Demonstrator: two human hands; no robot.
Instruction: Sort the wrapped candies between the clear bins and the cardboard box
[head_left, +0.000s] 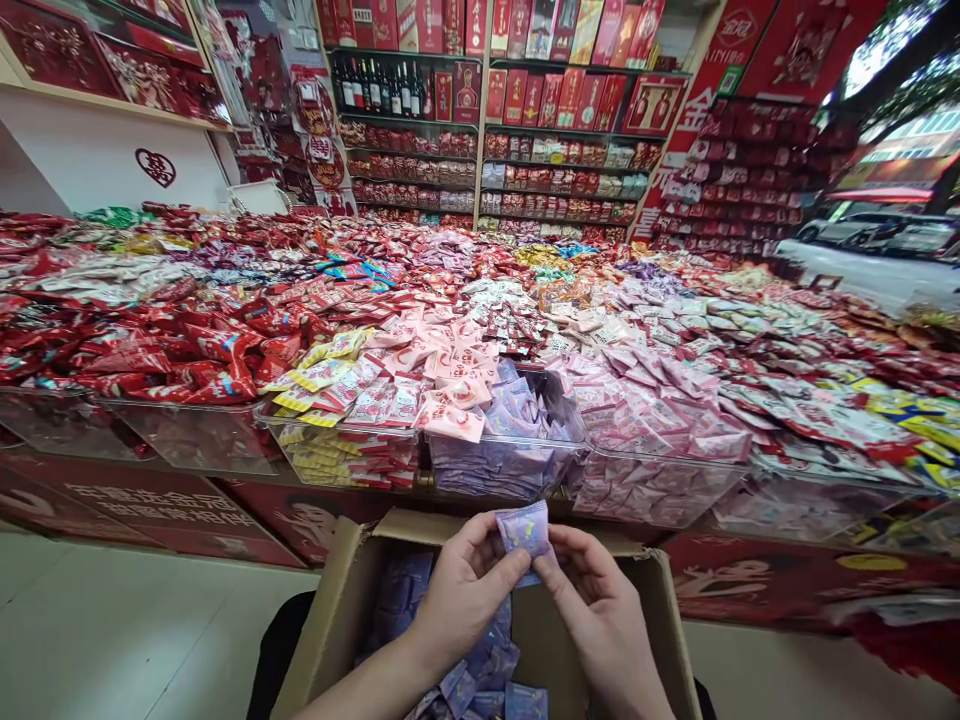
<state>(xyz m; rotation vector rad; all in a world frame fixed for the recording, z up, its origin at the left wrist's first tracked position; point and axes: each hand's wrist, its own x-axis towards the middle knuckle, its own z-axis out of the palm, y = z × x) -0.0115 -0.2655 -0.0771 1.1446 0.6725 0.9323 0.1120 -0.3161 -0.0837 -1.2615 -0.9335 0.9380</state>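
Observation:
Above an open cardboard box [341, 560], my left hand [469, 585] and my right hand [600, 605] pinch purple candy packets [523, 528] between thumbs and fingers. One packet faces me, and the edge of another shows just below it. Inside the box lie several loose purple packets [487, 665], mostly on the left side and near me; my forearms cover part of them. Just beyond my fingers stands a clear bin [502, 470] with purple packets of the same look, stacked flat in front and heaped loosely on top.
Bins of yellow-and-white packets [330, 385] and pink packets [652, 400] flank the purple one. Red-wrapped sweets [187, 350] spread across the left of the display. Shelves of bottles [379, 88] and red boxes [442, 25] rise behind. Parked cars [877, 230] show outside at right.

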